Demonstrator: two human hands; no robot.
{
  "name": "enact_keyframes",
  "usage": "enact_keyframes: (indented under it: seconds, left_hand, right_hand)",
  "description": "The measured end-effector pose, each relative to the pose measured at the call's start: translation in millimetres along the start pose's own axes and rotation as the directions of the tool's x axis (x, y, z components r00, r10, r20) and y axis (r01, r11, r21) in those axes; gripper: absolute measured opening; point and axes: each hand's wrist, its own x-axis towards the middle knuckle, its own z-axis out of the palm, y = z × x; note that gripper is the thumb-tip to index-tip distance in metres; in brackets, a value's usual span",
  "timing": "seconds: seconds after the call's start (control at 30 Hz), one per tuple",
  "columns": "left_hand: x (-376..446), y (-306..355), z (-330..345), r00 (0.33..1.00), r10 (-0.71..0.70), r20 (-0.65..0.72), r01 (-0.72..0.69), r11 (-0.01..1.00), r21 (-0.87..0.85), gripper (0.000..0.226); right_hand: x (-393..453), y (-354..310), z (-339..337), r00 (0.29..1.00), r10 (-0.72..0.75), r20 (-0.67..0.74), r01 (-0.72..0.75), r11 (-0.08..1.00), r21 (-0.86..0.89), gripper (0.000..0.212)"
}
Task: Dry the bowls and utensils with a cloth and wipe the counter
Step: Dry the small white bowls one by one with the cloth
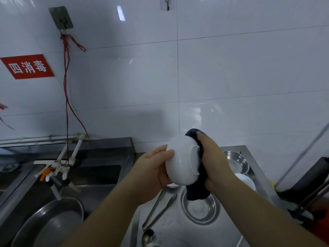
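Above the steel counter (pixel 231 234), the left hand (pixel 153 172) cups the smooth white ceramic bowl (pixel 181 161) on its side, while the right hand (pixel 212 162) presses a limp dark cloth (pixel 196 192) against its base. Glazed and probably damp, the bowl looks slippery and breakable, so hold it by rim and wall.

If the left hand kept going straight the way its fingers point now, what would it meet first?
The left hand already grips the white bowl, so the bowl is first. Beyond it lie the dark cloth and the right hand; depth past those is unclear.
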Motion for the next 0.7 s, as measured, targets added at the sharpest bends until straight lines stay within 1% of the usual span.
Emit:
enact_keyframes:
  seconds: [0.07, 0.1, 0.2, 0.27, 0.33, 0.4, 0.43, 0.47, 0.53, 0.57, 0.63, 0.67, 0.7]
  left_hand:
    - [0.6, -2.0, -1.1, 1.0, 0.017, 0.022, -0.017, 1.0, 0.001, 0.032]
    - [0.8, -4.9, -0.5, 0.999, 0.042, 0.032, -0.043, 0.999, 0.024, 0.032]
    - [-0.5, -16.8, 6.1, 0.992, 0.121, 0.028, -0.123, 0.983, 0.137, 0.038]
    - [-1.5, -24.8, 10.9, 0.991, 0.129, 0.016, -0.13, 0.97, 0.206, 0.042]
    - [-1.7, -29.2, 11.1, 0.991, 0.129, 0.022, -0.131, 0.957, 0.261, 0.04]
    - [-0.5, -24.7, 6.6, 0.992, 0.121, 0.026, -0.124, 0.945, 0.304, 0.039]
    - [1.3, -21.0, 3.6, 0.994, 0.107, 0.034, -0.113, 0.948, 0.299, 0.039]
    - [2.8, -16.9, 1.1, 0.996, 0.078, 0.032, -0.084, 0.963, 0.255, 0.039]
    - [5.3, -10.4, -1.6, 1.0, 0.01, 0.016, -0.012, 0.994, 0.108, 0.034]
    - [6.2, -9.8, -2.5, 1.0, 0.006, 0.01, -0.007, 0.997, 0.077, 0.037]
    - [6.7, -12.8, -1.3, 0.998, 0.052, 0.033, -0.054, 0.995, 0.087, 0.042]
    - [6.9, -15.5, 0.4, 0.995, 0.087, 0.04, -0.091, 0.989, 0.116, 0.038]
    - [8.4, -19.2, 1.9, 0.991, 0.128, 0.043, -0.134, 0.974, 0.183, 0.033]
  right_hand:
    - [-0.4, 1.5, 2.5, 1.0, 0.031, 0.001, -0.031, 0.999, 0.02, 0.043]
    - [-1.6, 4.1, 3.6, 0.997, 0.075, -0.006, -0.074, 0.996, 0.05, 0.042]
    - [-3.6, 16.9, 2.1, 0.971, 0.238, 0.005, -0.235, 0.954, 0.186, 0.045]
    - [-6.0, 24.5, 0.2, 0.955, 0.297, 0.001, -0.29, 0.932, 0.218, 0.048]
    - [-5.2, 25.7, -0.6, 0.951, 0.309, -0.006, -0.301, 0.93, 0.211, 0.047]
    - [-2.6, 20.7, 2.3, 0.96, 0.277, -0.032, -0.267, 0.947, 0.179, 0.044]
    - [-0.6, 17.4, 3.3, 0.966, 0.254, -0.05, -0.242, 0.955, 0.169, 0.041]
    - [0.6, 13.9, 4.9, 0.97, 0.234, -0.065, -0.221, 0.962, 0.163, 0.04]
    - [2.9, 11.0, 7.7, 0.977, 0.199, -0.072, -0.186, 0.971, 0.148, 0.042]
    - [3.6, 11.7, 8.3, 0.979, 0.192, -0.069, -0.18, 0.973, 0.146, 0.042]
    - [3.4, 15.8, 8.9, 0.977, 0.202, -0.067, -0.189, 0.968, 0.163, 0.037]
    - [2.8, 18.5, 8.9, 0.973, 0.221, -0.063, -0.208, 0.963, 0.173, 0.036]
    - [1.8, 20.8, 9.6, 0.967, 0.247, -0.057, -0.233, 0.956, 0.179, 0.038]
